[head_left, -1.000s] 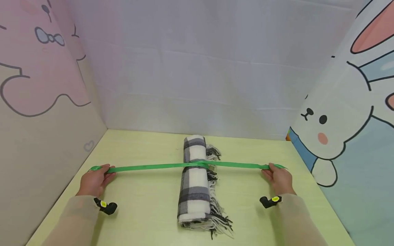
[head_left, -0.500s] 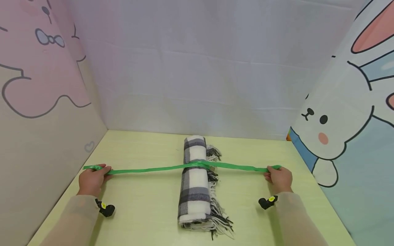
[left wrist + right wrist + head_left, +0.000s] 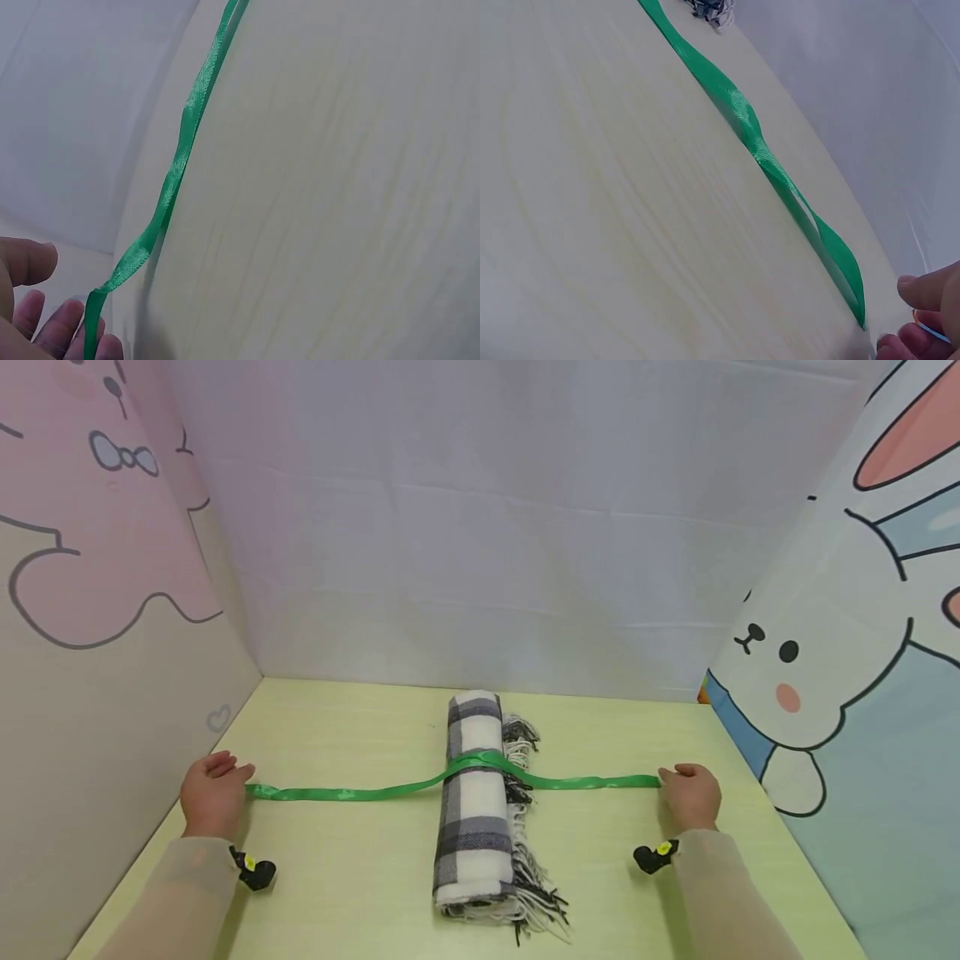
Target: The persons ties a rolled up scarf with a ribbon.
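Note:
A rolled plaid blanket (image 3: 474, 852), white, grey and black with a fringe on its right, lies lengthwise on the table. Across its middle runs a green ribbon (image 3: 337, 794), whose two tails stretch out sideways over the tabletop. My left hand (image 3: 213, 795) is at the left tail's end; in the left wrist view its thumb (image 3: 30, 261) stands apart from the fingers, and the ribbon hangs against the fingertips. At the other end my right hand (image 3: 692, 797) has thumb and fingers parted, and the ribbon's tip (image 3: 861, 311) lies just beyond them.
The pale yellow table (image 3: 345, 877) is bounded by a white cloth wall (image 3: 480, 543) behind. A pink cartoon panel (image 3: 97, 552) stands on the left and a rabbit panel (image 3: 840, 677) on the right. Each wrist wears a small black camera (image 3: 258, 874).
Both hands have let go of the ribbon ends, the left hand shifting a little outward. The ribbon was held taut; its tails have sunk and slackened, and it bows over the blanket.

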`<state>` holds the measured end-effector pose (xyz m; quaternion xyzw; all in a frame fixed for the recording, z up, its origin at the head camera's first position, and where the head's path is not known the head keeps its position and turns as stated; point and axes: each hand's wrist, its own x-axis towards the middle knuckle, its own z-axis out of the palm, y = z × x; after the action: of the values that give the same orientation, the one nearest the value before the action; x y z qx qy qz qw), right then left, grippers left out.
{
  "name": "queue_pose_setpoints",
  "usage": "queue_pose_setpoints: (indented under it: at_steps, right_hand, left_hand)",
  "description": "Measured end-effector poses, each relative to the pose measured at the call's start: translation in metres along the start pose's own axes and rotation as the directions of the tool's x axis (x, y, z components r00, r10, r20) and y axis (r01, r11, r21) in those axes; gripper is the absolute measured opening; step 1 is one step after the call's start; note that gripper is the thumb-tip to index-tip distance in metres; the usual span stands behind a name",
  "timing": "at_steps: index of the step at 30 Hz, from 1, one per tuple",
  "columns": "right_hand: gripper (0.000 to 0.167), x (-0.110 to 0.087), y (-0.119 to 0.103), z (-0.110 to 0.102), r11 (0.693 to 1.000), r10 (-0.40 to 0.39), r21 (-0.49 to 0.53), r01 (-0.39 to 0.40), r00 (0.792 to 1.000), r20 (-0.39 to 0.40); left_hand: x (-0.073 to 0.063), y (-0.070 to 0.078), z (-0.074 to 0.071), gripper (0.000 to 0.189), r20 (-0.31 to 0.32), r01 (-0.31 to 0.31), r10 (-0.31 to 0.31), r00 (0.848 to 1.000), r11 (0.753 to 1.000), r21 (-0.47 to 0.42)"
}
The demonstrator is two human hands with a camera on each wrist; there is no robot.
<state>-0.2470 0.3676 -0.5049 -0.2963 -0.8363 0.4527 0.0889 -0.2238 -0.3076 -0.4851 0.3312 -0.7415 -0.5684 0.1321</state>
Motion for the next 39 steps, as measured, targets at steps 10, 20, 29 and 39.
queue_pose_setpoints:
  at_steps: [10, 20, 29, 39]
  right_hand:
    - [0.052, -0.007, -0.016, 0.006, 0.999, -0.05, -0.001, 0.05, 0.998, 0.024]
    - [0.051, -0.052, -0.058, 0.031, 0.98, -0.199, 0.054, 0.192, 0.951, 0.237]
    - [0.037, -0.093, -0.063, 0.068, 0.972, -0.231, 0.062, 0.226, 0.885, 0.404]
    - [0.03, -0.109, -0.064, 0.092, 0.981, -0.184, 0.144, 0.129, 0.854, 0.487]
  left_hand:
    - [-0.012, 0.016, 0.011, 0.06, 0.056, -0.09, 0.087, 0.995, 0.994, 0.06]
    - [-0.058, 0.044, 0.041, 0.061, 0.259, -0.418, 0.363, 0.895, 0.885, 0.204]
    - [-0.105, 0.033, 0.081, 0.056, 0.508, -0.407, 0.309, 0.804, 0.909, 0.091]
    - [-0.146, 0.02, 0.12, 0.041, 0.562, -0.234, 0.163, 0.811, 0.971, 0.055]
